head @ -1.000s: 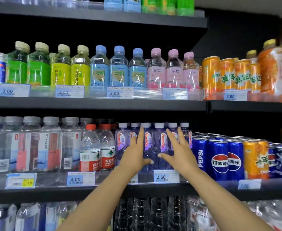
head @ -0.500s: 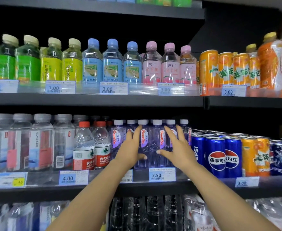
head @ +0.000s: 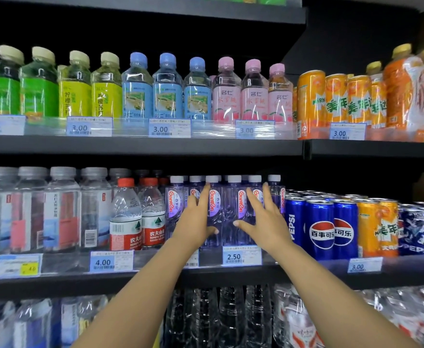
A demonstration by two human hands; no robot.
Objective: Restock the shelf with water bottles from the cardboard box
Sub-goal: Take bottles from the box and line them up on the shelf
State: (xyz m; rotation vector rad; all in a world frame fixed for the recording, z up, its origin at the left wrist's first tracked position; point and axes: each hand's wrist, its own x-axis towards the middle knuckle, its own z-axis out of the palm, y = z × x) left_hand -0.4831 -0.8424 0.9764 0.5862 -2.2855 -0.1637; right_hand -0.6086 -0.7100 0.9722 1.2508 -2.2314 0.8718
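Several clear purple-tinted Ganten water bottles (head: 227, 209) with white caps stand in rows on the middle shelf (head: 55, 281). My left hand (head: 197, 219) lies flat against the front bottles on the left side of the group, fingers straight and pointing up. My right hand (head: 261, 217) presses the front bottles on the right side in the same way, thumb stretched toward the middle. Neither hand grips a bottle. The cardboard box is out of view.
Red-capped water bottles (head: 137, 217) and grey-capped bottles (head: 60, 209) stand left of the Ganten group. Blue Pepsi cans (head: 321, 227) sit to the right. Flavoured drinks (head: 168, 89) fill the shelf above, and large clear bottles (head: 221, 320) the shelf below.
The view has shifted slightly, so the shelves sit a little lower and more to the left. Both hands stay flat on the Ganten bottles in nearly the same spot.
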